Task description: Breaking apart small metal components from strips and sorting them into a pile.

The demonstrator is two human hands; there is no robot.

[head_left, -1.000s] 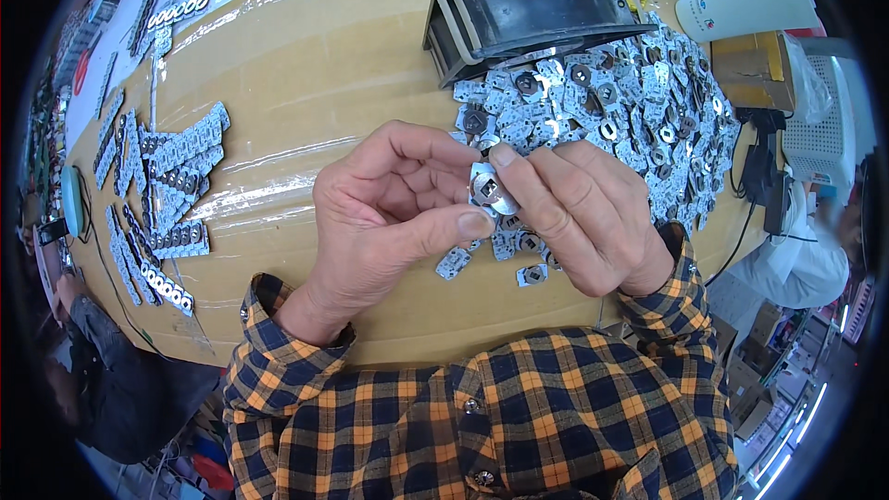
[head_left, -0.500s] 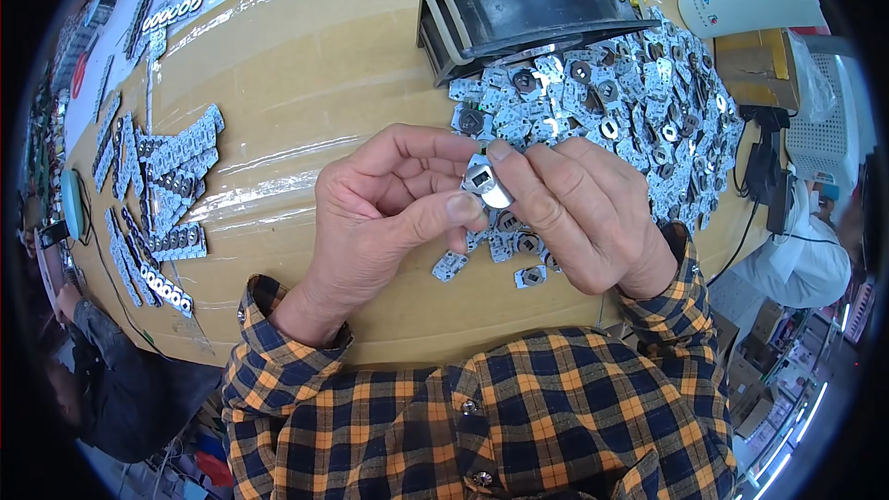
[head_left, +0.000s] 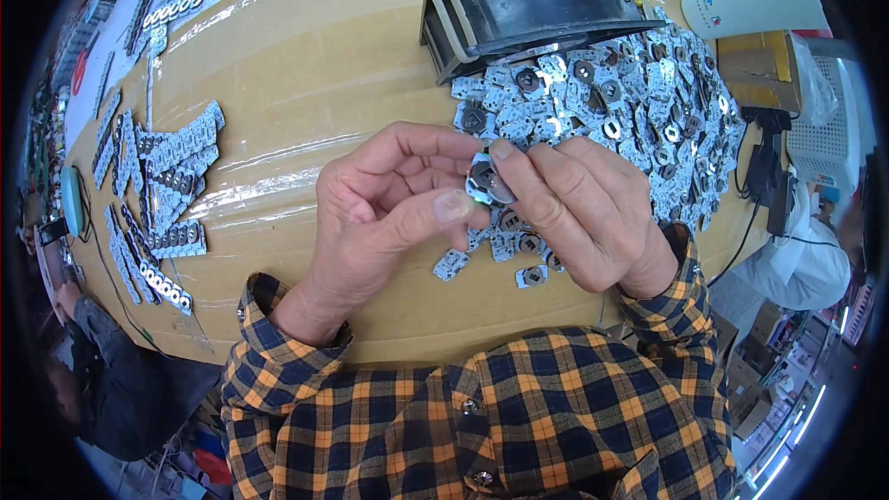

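Note:
A small circuit board with a round dark metal-and-black part (head_left: pixel 486 181) is held between my two hands above the table's middle. My left hand (head_left: pixel 370 218) is closed on its left side, thumb at the lower edge and index finger behind the upper edge; the other fingers curl loosely. On its right side, my right hand (head_left: pixel 588 213) pinches it between thumb and fingers, which partly hide it. Just beyond and below my right hand spreads a heap of similar small circuit boards (head_left: pixel 639 111), many with round parts on them.
A black fan in a frame (head_left: pixel 546 5) stands behind the heap. Strips of joined boards (head_left: pixel 181 167) lie at the left on the tape-covered cardboard tabletop (head_left: pixel 269 56). A white cup (head_left: pixel 755 2) lies at the far right by a cardboard box (head_left: pixel 755 69). Another person's sleeve (head_left: pixel 97 333) shows at left.
The held board has tilted: its bright silvery face now looks darker and the round part shows more fully. My left thumb has shifted slightly; both hands stay in nearly the same place.

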